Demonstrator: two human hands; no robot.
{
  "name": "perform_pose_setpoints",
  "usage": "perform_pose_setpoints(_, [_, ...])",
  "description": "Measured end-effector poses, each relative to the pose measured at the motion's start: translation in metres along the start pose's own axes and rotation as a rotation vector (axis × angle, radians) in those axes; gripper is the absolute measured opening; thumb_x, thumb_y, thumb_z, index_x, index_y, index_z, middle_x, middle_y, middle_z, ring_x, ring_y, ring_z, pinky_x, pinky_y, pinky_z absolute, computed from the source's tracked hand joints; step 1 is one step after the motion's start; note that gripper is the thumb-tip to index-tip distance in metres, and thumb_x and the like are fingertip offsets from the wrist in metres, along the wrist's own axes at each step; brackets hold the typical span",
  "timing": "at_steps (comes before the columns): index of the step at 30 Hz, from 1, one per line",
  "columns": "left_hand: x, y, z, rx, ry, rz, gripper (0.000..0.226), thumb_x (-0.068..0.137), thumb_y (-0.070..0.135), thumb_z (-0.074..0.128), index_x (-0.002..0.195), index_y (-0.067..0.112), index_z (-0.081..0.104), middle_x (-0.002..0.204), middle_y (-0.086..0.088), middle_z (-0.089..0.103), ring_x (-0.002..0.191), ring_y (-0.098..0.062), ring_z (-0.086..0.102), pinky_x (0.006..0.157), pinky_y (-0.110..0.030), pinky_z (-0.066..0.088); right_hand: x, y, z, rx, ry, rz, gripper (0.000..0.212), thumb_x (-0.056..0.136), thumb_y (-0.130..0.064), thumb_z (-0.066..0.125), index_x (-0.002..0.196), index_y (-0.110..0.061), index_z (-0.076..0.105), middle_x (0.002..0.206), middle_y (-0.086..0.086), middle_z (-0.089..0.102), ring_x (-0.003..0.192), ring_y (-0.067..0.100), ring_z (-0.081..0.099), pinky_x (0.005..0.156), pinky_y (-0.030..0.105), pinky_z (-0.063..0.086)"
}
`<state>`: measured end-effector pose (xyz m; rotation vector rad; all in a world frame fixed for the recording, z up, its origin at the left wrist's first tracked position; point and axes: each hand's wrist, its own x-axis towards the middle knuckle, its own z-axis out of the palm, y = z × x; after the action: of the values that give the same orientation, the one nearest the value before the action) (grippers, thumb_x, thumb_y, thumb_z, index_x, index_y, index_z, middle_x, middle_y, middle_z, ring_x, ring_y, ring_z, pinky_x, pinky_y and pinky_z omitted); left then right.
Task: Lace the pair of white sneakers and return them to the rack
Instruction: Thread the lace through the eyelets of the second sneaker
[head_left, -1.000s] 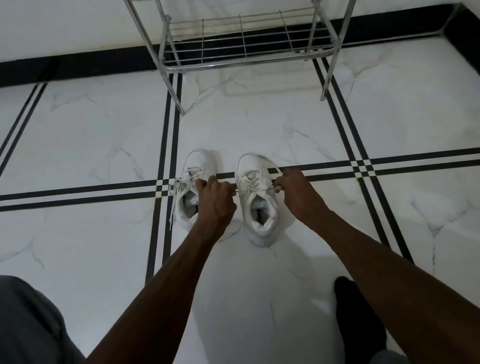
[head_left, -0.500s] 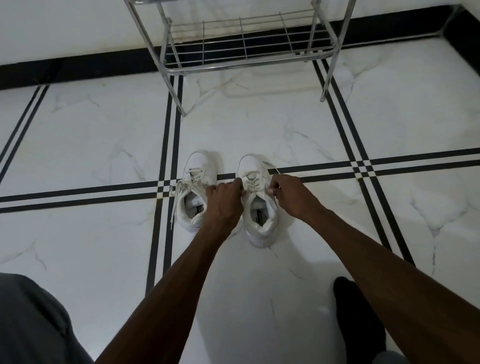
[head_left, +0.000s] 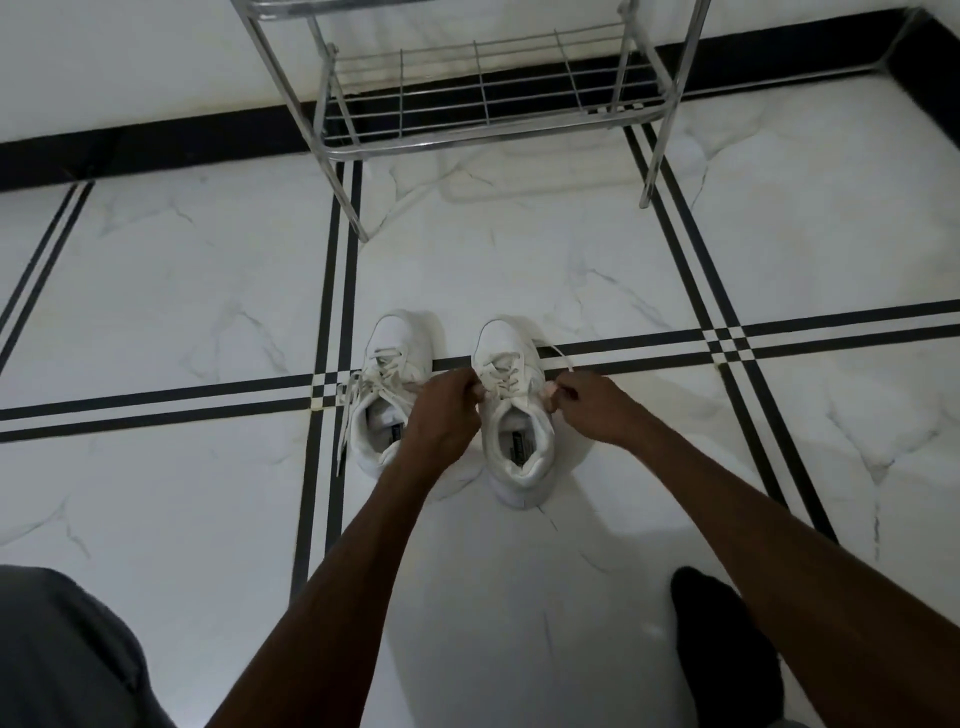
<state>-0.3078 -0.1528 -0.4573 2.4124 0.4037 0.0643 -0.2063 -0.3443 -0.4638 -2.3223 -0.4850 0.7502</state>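
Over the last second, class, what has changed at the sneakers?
Both hands drew inward: the left hand and right hand now pinch lace ends close against the right sneaker. The left sneaker, its loose laces and the rack stayed put.

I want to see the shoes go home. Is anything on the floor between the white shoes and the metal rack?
No, nothing visible. Both white sneakers sit on the bare marble floor, and the stretch up to the rack holds only tile lines. Its bottom shelf looks free too. Both hands, left hand and right hand, are at the right sneaker's laces.
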Motion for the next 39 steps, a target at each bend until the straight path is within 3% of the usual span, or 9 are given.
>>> perform_pose_setpoints(3, [0.001, 0.009, -0.016, -0.302, 0.003, -0.165, 0.033, 0.108, 0.020, 0.045, 0.089, 0.007, 0.069, 0.095, -0.015, 0.077, 0.094, -0.026, 0.071, 0.086, -0.038, 0.052, 0.001, -0.007, -0.017, 0.652, -0.057, 0.151, 0.036, 0.103, -0.024, 0.048, 0.104, 0.007, 0.066, 0.102, 0.013, 0.069, 0.099, 0.023, 0.066, 0.082, 0.041, 0.058])
perform_pose_setpoints(6, [0.007, 0.023, -0.023, -0.704, -0.030, -0.320, 0.048, 0.110, 0.027, 0.039, 0.087, 0.010, 0.077, 0.094, -0.006, 0.081, 0.095, -0.018, 0.075, 0.094, -0.035, 0.055, 0.010, -0.020, -0.026, 1.070, -0.112, 0.137, 0.037, 0.105, -0.029, 0.042, 0.086, -0.006, 0.063, 0.111, 0.022, 0.068, 0.095, 0.024, 0.065, 0.071, 0.034, 0.058])
perform_pose_setpoints(8, [0.012, 0.032, -0.023, -0.882, -0.044, -0.353, 0.053, 0.111, 0.025, 0.035, 0.073, 0.016, 0.072, 0.078, 0.001, 0.079, 0.079, -0.009, 0.075, 0.085, -0.031, 0.056, 0.018, -0.024, -0.027, 1.177, -0.129, 0.109, 0.034, 0.104, -0.035, 0.044, 0.079, -0.016, 0.058, 0.111, 0.022, 0.064, 0.100, 0.029, 0.060, 0.071, 0.033, 0.052])
perform_pose_setpoints(11, [0.015, 0.044, -0.019, -0.927, -0.003, -0.333, 0.039, 0.112, 0.025, 0.036, 0.083, 0.009, 0.056, 0.067, 0.004, 0.065, 0.056, 0.002, 0.063, 0.062, -0.016, 0.052, 0.021, -0.028, -0.027, 1.103, -0.101, 0.030, 0.025, 0.103, -0.036, 0.049, 0.101, -0.016, 0.064, 0.098, 0.009, 0.063, 0.088, 0.023, 0.058, 0.066, 0.034, 0.039])
perform_pose_setpoints(16, [0.016, 0.038, -0.012, -0.716, -0.023, -0.205, 0.025, 0.111, 0.020, 0.040, 0.118, 0.011, 0.062, 0.086, -0.003, 0.062, 0.077, -0.009, 0.063, 0.065, -0.012, 0.049, 0.022, -0.032, -0.023, 0.822, -0.073, -0.028, 0.028, 0.104, -0.017, 0.050, 0.126, -0.020, 0.067, 0.094, 0.002, 0.064, 0.076, 0.012, 0.055, 0.063, 0.029, 0.040])
perform_pose_setpoints(24, [0.021, 0.034, -0.013, -0.457, -0.117, 0.015, 0.036, 0.107, 0.007, 0.038, 0.135, 0.021, 0.055, 0.080, -0.006, 0.060, 0.074, -0.016, 0.056, 0.075, -0.033, 0.051, 0.023, -0.042, -0.017, 0.825, 0.093, 0.177, 0.030, 0.083, -0.010, 0.076, 0.108, -0.012, 0.061, 0.094, 0.012, 0.079, 0.083, 0.020, 0.076, 0.062, 0.029, 0.048])
perform_pose_setpoints(29, [0.024, 0.031, -0.014, -0.417, -0.111, 0.034, 0.026, 0.104, 0.006, 0.045, 0.125, 0.019, 0.053, 0.080, -0.010, 0.072, 0.071, -0.024, 0.067, 0.078, -0.052, 0.057, 0.024, -0.048, -0.015, 0.748, 0.017, 0.043, 0.014, 0.086, -0.005, 0.073, 0.099, -0.002, 0.077, 0.086, 0.013, 0.075, 0.074, 0.017, 0.069, 0.069, 0.025, 0.056])
perform_pose_setpoints(34, [0.026, 0.028, -0.013, -0.569, -0.063, -0.077, 0.026, 0.101, 0.001, 0.053, 0.120, 0.006, 0.037, 0.078, -0.010, 0.076, 0.067, -0.020, 0.069, 0.074, -0.045, 0.059, 0.024, -0.047, -0.016, 0.760, -0.168, -0.080, 0.020, 0.085, -0.020, 0.078, 0.099, -0.006, 0.079, 0.104, 0.027, 0.073, 0.087, 0.024, 0.068, 0.092, 0.037, 0.055])
perform_pose_setpoints(39, [0.026, 0.026, -0.010, -0.616, -0.106, -0.152, 0.044, 0.101, 0.012, 0.063, 0.136, 0.010, 0.036, 0.094, -0.015, 0.080, 0.074, -0.013, 0.074, 0.078, -0.028, 0.059, 0.024, -0.057, -0.005, 0.774, 0.099, -0.007, 0.018, 0.086, -0.019, 0.078, 0.093, -0.003, 0.077, 0.079, 0.014, 0.075, 0.068, 0.021, 0.066, 0.072, 0.036, 0.061])
